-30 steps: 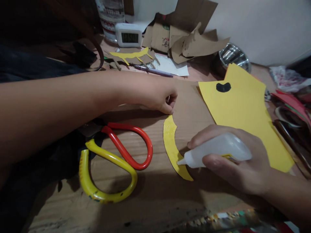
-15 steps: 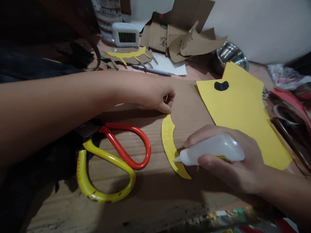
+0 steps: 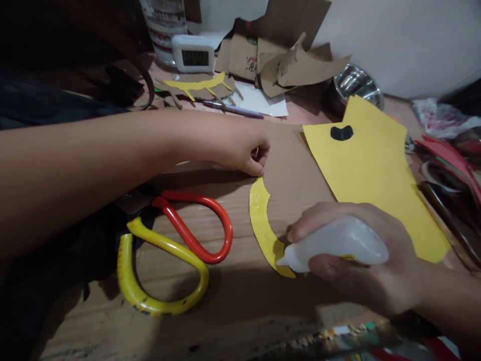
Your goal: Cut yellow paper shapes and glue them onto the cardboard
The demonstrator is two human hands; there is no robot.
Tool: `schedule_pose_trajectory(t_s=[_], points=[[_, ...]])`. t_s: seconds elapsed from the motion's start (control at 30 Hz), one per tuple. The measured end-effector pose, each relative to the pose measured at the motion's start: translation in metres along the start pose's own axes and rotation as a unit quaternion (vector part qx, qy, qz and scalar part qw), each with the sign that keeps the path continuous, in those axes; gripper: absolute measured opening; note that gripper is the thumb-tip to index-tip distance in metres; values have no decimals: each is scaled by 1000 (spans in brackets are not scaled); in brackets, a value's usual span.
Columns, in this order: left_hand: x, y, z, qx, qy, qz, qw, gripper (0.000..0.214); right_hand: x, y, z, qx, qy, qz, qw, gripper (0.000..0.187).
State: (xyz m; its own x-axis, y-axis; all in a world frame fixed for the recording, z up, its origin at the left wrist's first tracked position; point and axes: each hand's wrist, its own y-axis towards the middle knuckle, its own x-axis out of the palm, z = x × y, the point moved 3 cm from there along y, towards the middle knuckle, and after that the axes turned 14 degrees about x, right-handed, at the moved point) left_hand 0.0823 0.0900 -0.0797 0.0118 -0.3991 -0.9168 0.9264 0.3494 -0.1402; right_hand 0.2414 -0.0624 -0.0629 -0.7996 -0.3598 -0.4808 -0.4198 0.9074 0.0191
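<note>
A curved yellow paper strip (image 3: 260, 220) lies on the brown cardboard sheet (image 3: 225, 281). My left hand (image 3: 240, 148) is closed, its fingertips pinching down the strip's top end. My right hand (image 3: 361, 265) is wrapped round a small white glue bottle (image 3: 334, 245), held sideways with its nozzle touching the strip's lower end. The strip's upper part looks shiny.
Scissors with one red and one yellow handle (image 3: 176, 250) lie to the left. A large yellow sheet (image 3: 376, 170) with a black mark lies to the right. Behind are a digital clock (image 3: 193, 54), torn brown paper (image 3: 296, 65), a metal bowl (image 3: 356, 82) and a pen (image 3: 233, 109).
My right hand has slid the glue bottle's nozzle down the strip towards its lower tip. My left hand has stayed pinned on the top end.
</note>
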Motion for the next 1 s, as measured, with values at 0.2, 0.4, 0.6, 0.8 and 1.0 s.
schedule_pose_trajectory(t_s=[0.2, 0.4, 0.6, 0.8, 1.0], points=[[2, 1, -3, -3, -6, 0, 1000, 35, -15, 0, 1, 31, -32, 161, 986, 24], [2, 2, -4, -8, -1, 7, 1000, 31, -5, 10, 1, 23, -2, 107, 994, 9], [2, 3, -5, 6, -5, 15, 1000, 30, -2, 7, 6, 59, -16, 92, 994, 13], [4, 3, -7, 5, -16, 4, 1000, 32, -3, 6, 8, 40, -35, 104, 993, 14], [3, 2, -5, 9, -20, 7, 1000, 30, -3, 6, 9, 37, -34, 96, 994, 12]])
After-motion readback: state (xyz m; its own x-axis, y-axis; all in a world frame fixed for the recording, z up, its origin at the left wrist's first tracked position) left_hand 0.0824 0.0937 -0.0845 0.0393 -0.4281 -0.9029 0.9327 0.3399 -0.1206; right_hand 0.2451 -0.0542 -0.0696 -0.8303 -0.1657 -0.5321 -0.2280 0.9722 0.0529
